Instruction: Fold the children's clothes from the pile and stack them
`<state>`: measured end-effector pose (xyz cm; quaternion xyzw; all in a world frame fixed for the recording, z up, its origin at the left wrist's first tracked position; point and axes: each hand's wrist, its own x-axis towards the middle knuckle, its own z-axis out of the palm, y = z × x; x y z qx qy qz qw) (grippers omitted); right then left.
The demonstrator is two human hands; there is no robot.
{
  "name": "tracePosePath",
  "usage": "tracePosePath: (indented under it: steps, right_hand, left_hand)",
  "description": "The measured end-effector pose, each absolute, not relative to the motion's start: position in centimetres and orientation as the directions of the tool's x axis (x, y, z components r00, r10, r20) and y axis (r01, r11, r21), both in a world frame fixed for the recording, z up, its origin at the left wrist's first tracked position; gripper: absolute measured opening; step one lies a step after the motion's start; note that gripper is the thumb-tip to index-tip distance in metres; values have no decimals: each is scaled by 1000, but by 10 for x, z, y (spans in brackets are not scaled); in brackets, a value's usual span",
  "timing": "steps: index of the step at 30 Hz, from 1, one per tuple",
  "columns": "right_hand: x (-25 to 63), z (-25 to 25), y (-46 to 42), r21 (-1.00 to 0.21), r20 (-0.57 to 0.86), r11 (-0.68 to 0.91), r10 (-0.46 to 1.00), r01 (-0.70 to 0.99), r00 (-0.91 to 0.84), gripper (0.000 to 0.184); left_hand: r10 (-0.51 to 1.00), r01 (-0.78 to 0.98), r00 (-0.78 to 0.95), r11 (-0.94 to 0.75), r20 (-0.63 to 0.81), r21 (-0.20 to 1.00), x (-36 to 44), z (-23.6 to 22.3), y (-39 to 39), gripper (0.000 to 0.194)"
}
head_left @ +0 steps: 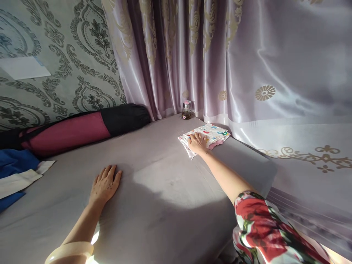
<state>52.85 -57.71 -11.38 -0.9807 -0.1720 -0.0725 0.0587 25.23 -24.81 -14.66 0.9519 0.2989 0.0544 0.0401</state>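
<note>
My right hand (198,142) lies flat with its fingers stretched over a folded stack of white cloth (213,132) with colourful prints. A bit of pink fabric (216,144) shows under the stack's near edge. My left hand (105,184) rests palm down on the grey sheet (165,223), its fingers extended and nothing beneath it but the sheet. Just behind the cloth stack stands a small glass jar (186,111) with a metal lid and dark contents.
A long black and maroon bag (68,131) lies along the patterned wall at left. Blue and white fabric (19,176) is heaped at the left edge. Shiny lilac curtains (176,55) hang behind the bed and down its right side.
</note>
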Motion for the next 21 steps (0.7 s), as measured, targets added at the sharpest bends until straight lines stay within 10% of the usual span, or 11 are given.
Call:
tracePosePath:
  steps: [21]
  right_hand:
    - [505, -141, -500, 24, 189, -810, 579, 586, 793, 53]
  left_hand:
    - [567, 532, 811, -817, 144, 220, 254, -133, -262, 54]
